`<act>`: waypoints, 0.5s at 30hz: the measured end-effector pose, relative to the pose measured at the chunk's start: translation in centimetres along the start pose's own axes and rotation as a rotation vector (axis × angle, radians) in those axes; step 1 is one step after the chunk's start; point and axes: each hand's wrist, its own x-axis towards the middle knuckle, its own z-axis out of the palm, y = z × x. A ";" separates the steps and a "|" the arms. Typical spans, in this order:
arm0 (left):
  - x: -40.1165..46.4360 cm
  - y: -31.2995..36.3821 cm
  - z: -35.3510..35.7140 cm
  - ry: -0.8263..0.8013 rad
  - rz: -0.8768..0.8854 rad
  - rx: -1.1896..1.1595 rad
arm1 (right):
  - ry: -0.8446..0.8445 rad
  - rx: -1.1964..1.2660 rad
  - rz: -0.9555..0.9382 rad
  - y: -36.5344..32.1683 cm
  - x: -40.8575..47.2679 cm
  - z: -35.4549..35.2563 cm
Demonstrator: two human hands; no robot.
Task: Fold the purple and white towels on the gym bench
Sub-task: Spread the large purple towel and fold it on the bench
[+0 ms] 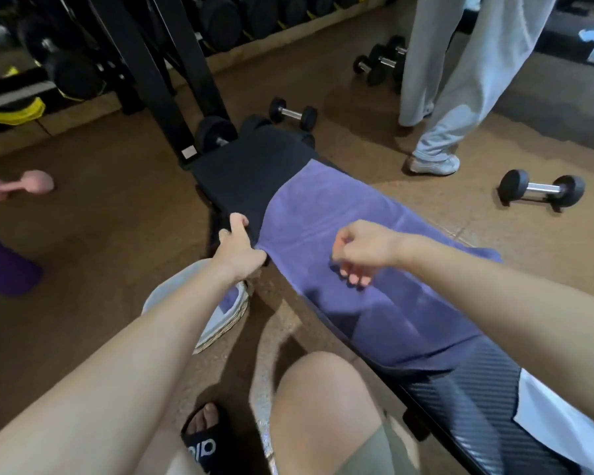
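Note:
A purple towel [350, 248] lies spread along the black gym bench [251, 169], running from the middle toward the near right. My left hand [239, 246] pinches the towel's near left corner at the bench edge. My right hand [360, 252] hovers just above the towel's middle, fingers loosely curled downward and holding nothing. A white towel [556, 419] shows at the bench's near right end, partly cut off by the frame.
A round woven basket [220, 323] holding cloth sits on the floor under my left arm. Dumbbells [542, 190] lie scattered on the floor. Another person's legs [453, 97] stand beyond the bench on the right. A rack frame [172, 80] rises at the far end.

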 end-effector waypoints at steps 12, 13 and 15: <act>0.4 -0.9 -1.8 -0.323 -0.344 -1.002 | 0.669 -0.491 -0.244 -1.4 13.4 -3.4; 0.5 -0.7 -2.0 -0.303 -0.330 -1.021 | 0.682 -0.485 -0.226 -2.0 14.1 -3.6; 0.7 -0.4 -2.1 -0.229 -0.329 -1.037 | 0.651 -0.473 -0.187 -2.9 15.6 -4.3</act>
